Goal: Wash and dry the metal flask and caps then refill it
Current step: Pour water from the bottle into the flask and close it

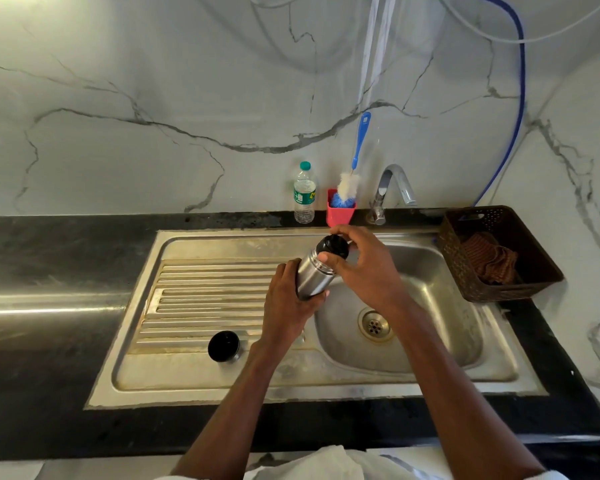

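My left hand (pixel 286 306) grips the lower body of the metal flask (pixel 314 277), which tilts up and to the right above the sink's left rim. A black inner cap (pixel 333 247) sits on the flask's mouth, and my right hand (pixel 362 268) has its fingers and thumb curled round that cap. The second cap (pixel 223 346), black on top with a metal rim, stands on the steel drainboard (pixel 201 296) to the lower left, apart from both hands.
The sink basin (pixel 430 306) with its drain (pixel 374 325) lies under my right forearm. Behind it stand a tap (pixel 394 188), a red cup with a blue bottle brush (pixel 342 209) and a plastic water bottle (pixel 304 194). A brown basket with a cloth (pixel 499 254) sits at right.
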Action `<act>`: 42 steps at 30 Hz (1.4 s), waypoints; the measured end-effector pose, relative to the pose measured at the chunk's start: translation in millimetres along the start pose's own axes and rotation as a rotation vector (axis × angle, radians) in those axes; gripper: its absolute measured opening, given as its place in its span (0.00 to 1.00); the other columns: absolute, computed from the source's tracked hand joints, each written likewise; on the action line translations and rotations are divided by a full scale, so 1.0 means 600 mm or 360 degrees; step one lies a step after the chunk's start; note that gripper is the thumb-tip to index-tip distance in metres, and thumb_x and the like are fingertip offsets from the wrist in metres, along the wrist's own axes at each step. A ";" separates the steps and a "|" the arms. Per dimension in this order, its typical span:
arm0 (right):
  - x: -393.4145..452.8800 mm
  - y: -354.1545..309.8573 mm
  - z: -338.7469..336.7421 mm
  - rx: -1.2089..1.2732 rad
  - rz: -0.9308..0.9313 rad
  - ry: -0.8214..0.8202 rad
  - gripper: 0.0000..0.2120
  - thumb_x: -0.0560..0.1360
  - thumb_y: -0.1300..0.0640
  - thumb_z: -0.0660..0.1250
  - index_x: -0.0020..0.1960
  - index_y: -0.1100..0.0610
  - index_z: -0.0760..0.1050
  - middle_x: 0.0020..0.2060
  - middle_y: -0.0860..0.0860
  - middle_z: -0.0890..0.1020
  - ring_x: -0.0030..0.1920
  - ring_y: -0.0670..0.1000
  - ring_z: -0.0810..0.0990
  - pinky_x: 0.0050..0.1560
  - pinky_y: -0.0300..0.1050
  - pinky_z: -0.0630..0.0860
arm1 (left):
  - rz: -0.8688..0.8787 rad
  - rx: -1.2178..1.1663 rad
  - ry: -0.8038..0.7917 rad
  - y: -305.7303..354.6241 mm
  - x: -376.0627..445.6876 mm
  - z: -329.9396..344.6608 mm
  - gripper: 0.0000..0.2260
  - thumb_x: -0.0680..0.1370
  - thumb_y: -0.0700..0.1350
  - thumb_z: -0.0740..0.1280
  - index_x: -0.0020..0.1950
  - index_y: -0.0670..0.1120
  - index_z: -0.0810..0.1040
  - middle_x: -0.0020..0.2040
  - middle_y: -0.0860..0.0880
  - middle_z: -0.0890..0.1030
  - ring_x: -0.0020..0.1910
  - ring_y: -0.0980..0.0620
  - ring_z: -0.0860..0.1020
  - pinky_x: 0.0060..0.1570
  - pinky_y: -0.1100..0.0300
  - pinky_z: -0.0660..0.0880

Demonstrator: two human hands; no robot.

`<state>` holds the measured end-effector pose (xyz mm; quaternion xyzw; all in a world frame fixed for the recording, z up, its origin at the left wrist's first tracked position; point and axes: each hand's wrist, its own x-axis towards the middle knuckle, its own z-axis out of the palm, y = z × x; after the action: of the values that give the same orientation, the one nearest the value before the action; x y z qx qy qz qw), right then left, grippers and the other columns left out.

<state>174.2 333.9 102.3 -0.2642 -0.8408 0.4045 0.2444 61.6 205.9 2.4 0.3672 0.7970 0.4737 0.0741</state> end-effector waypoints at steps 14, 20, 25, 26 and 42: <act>0.002 -0.003 -0.006 0.0088 -0.0062 -0.0192 0.28 0.74 0.50 0.77 0.72 0.43 0.72 0.69 0.39 0.74 0.67 0.34 0.70 0.70 0.36 0.68 | -0.0023 -0.0033 -0.0011 -0.001 -0.001 0.002 0.30 0.69 0.59 0.78 0.67 0.53 0.74 0.56 0.56 0.78 0.50 0.54 0.77 0.43 0.56 0.76; 0.005 -0.001 0.003 -0.0013 -0.0071 -0.0108 0.30 0.72 0.46 0.78 0.72 0.45 0.72 0.66 0.41 0.71 0.67 0.41 0.70 0.65 0.31 0.67 | 0.0046 -0.0021 -0.0038 -0.003 0.003 0.001 0.30 0.70 0.59 0.77 0.67 0.52 0.74 0.58 0.55 0.78 0.51 0.53 0.78 0.45 0.54 0.77; 0.011 -0.002 0.000 0.0038 -0.0103 -0.0031 0.23 0.75 0.57 0.76 0.68 0.49 0.76 0.62 0.43 0.78 0.60 0.34 0.74 0.62 0.36 0.73 | 0.0003 -0.0039 -0.0021 -0.003 0.008 -0.001 0.30 0.68 0.60 0.77 0.67 0.53 0.74 0.56 0.55 0.79 0.50 0.54 0.79 0.44 0.55 0.77; 0.012 -0.001 0.001 0.0000 -0.0057 0.0021 0.23 0.74 0.54 0.77 0.67 0.49 0.76 0.60 0.44 0.78 0.59 0.38 0.76 0.62 0.38 0.75 | 0.0018 -0.0027 -0.0028 -0.003 0.008 -0.001 0.30 0.68 0.60 0.77 0.67 0.53 0.74 0.57 0.55 0.79 0.50 0.54 0.78 0.44 0.56 0.77; 0.029 -0.010 0.043 -0.0496 -0.0072 0.0234 0.15 0.77 0.44 0.70 0.51 0.53 0.69 0.46 0.48 0.73 0.41 0.48 0.76 0.39 0.43 0.74 | 0.0102 -0.0044 -0.0157 -0.008 0.012 -0.010 0.28 0.70 0.53 0.80 0.67 0.53 0.74 0.57 0.56 0.79 0.52 0.55 0.78 0.48 0.57 0.76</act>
<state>143.8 327.6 96.6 -0.3088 -0.8788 0.2434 0.2704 51.2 205.0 3.5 0.4145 0.7736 0.4682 0.1031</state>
